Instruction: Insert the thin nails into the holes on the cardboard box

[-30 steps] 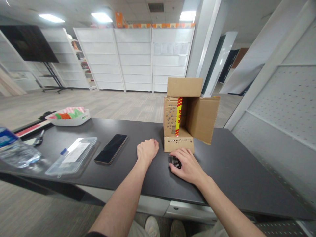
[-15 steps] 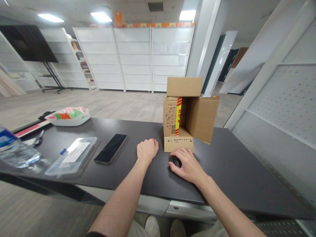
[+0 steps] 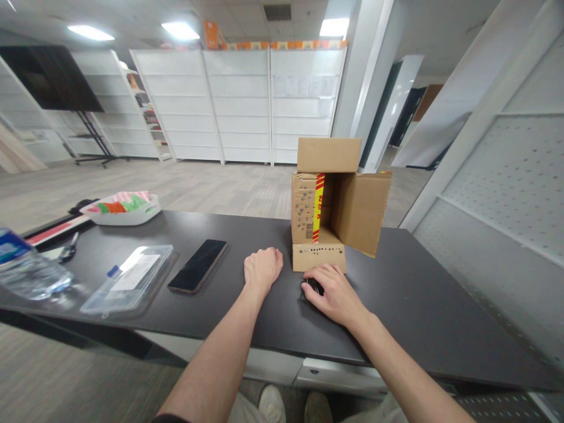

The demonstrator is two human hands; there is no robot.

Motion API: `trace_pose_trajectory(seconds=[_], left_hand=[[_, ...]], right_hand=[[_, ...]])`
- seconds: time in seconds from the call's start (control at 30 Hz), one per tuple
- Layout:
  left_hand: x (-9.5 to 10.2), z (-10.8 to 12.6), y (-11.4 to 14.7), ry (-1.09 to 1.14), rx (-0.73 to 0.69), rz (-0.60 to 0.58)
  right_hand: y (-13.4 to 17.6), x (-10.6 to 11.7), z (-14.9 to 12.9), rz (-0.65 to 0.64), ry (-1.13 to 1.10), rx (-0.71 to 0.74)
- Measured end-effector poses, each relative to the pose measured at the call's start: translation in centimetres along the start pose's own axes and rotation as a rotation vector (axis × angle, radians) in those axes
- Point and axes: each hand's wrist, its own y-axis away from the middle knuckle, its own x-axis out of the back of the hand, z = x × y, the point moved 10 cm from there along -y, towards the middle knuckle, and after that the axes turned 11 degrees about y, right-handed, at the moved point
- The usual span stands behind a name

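Observation:
My left hand (image 3: 262, 268) rests on the dark tabletop in a closed fist, with no object showing in it. To its right, my right hand (image 3: 331, 292) curls over a bunch of thin, dark, shiny rods (image 3: 314, 285), held between thumb and fingers just above the table. Their far ends and exact kind are hidden under the palm. Right behind this hand stands an open cardboard box (image 3: 304, 205), its opening facing me and its flaps folded out. Dark round spots and small holes dot its left flap and lower flap (image 3: 318, 258).
A black phone (image 3: 198, 266) lies left of my fist. Beyond it are a clear plastic case (image 3: 127, 282), a plastic bottle (image 3: 30, 270) and a white basket (image 3: 127, 214) of colourful items. A perforated panel (image 3: 506, 176) borders the table's right side.
The rods in my right hand have shifted and look more bunched, with a bit of dark showing under the thumb. My left hand and the box have stayed put.

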Motion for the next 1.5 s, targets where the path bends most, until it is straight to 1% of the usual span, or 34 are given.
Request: trace_pose_trajectory(seconds=[0.63,0.9,1.13,1.37,1.5], left_hand=[[-0.2,-0.1,-0.2,-0.003,-0.014,0.016],[-0.3,-0.2,-0.2,0.0,-0.012,0.02],[-0.3,-0.2,-0.2,-0.005,-0.012,0.022],[-0.3,-0.2,-0.2,-0.002,0.015,-0.005],[-0.3,-0.2,-0.2,-0.001,-0.001,0.007]], right_hand=[[-0.1,0.1,0.5,0.019,-0.004,-0.006],[-0.2,-0.2,1.2,0.036,-0.009,-0.037],[-0.3,-0.4,1.6,0.021,-0.032,-0.067],[-0.4,-0.6,1.9,0.033,-0.046,-0.083],[-0.4,-0.7,2.4,0.043,-0.077,-0.109]])
